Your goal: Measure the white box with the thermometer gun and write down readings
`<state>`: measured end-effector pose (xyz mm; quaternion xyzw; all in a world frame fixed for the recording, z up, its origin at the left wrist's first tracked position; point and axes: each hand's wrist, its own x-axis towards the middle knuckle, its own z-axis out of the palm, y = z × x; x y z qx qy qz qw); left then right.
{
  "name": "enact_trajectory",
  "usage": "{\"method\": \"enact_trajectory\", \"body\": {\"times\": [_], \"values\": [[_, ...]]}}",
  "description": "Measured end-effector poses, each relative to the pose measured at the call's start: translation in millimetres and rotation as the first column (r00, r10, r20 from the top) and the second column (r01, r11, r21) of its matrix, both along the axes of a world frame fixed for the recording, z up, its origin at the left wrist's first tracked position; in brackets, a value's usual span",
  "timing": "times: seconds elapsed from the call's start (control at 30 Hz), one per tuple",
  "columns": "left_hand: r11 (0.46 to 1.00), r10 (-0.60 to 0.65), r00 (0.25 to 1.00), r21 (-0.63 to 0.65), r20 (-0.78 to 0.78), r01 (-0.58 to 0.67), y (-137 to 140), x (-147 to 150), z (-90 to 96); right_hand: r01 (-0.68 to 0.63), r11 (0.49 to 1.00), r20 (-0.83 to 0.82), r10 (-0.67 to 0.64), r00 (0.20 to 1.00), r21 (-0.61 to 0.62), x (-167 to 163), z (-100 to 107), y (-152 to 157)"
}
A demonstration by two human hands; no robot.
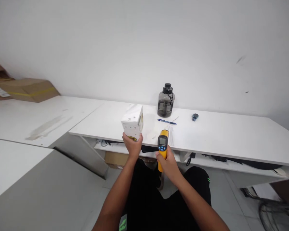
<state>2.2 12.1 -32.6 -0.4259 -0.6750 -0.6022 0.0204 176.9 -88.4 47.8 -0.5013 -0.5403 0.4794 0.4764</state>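
My left hand (133,146) grips the near lower end of a white printed box (132,123), thumb on its right side and fingers on its left. The box is at the front edge of the white desk (221,134). In my right hand (168,162) is a yellow and black infrared thermometer (162,144), held by its handle. Its small grey screen and blue buttons face me, and its front end points away over the desk. A sheet of printed paper (170,136) lies just beyond the thermometer, partly hidden by it.
A blue pen (167,122) lies in front of a large dark water bottle (165,101) near the wall. Right of them sits a small dark object, perhaps a watch (195,117). Cardboard boxes (31,89) stand far left. Under the desktop, a shelf (121,148) holds cables and dark items.
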Motion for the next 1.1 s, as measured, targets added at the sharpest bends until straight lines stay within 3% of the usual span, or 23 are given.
{"method": "enact_trajectory", "body": {"times": [0.13,0.27,0.33,0.5,0.7,0.8,0.87,0.93,1.0,1.03,1.07,1.1], "values": [[1.000,-0.023,0.997,-0.019,-0.071,0.021,2,-7,-11.0,-0.085,0.995,0.289,0.067,0.955,0.051,-26,12,61],[0.999,-0.036,0.993,0.010,-0.109,0.037,3,-15,-19.9,-0.150,0.987,0.617,0.157,0.771,-0.063,-38,20,112],[0.999,-0.030,0.993,0.021,-0.117,0.033,5,-15,-21.9,-0.125,0.990,0.714,0.135,0.687,-0.067,-41,18,126],[0.999,0.010,0.995,0.033,-0.095,-0.007,6,-8,-22.5,-0.104,0.994,0.840,0.073,0.538,-0.019,-53,10,138],[0.999,-0.040,0.998,0.016,-0.053,0.041,6,-12,-16.8,-0.185,0.980,0.854,0.163,0.494,-0.080,-61,12,145],[0.990,-0.142,0.989,0.002,0.035,0.142,-4,-17,-6.3,-0.226,0.969,0.858,0.203,0.471,-0.105,-40,17,150],[0.979,-0.199,0.972,0.060,0.123,0.193,-22,-15,0.4,-0.199,0.979,0.879,0.124,0.460,-0.034,-14,20,158],[0.973,-0.179,0.975,0.168,0.132,0.156,-47,-5,4.0,-0.101,0.990,0.902,-0.044,0.430,0.097,20,20,169],[0.967,-0.153,0.988,0.201,-0.019,0.154,-74,16,4.5,0.013,0.992,0.913,-0.122,0.389,0.127,54,16,182],[0.954,-0.203,0.969,0.193,-0.138,0.227,-85,30,4.2,0.042,0.992,0.917,-0.125,0.379,0.118,69,11,187],[0.912,-0.321,0.902,0.162,-0.289,0.377,-93,46,4.1,0.038,0.995,0.922,-0.103,0.373,0.095,80,5,192],[0.834,-0.455,0.766,0.085,-0.453,0.545,-97,62,4.2,0.027,0.996,0.926,-0.088,0.367,0.084,89,-1,194]]}}
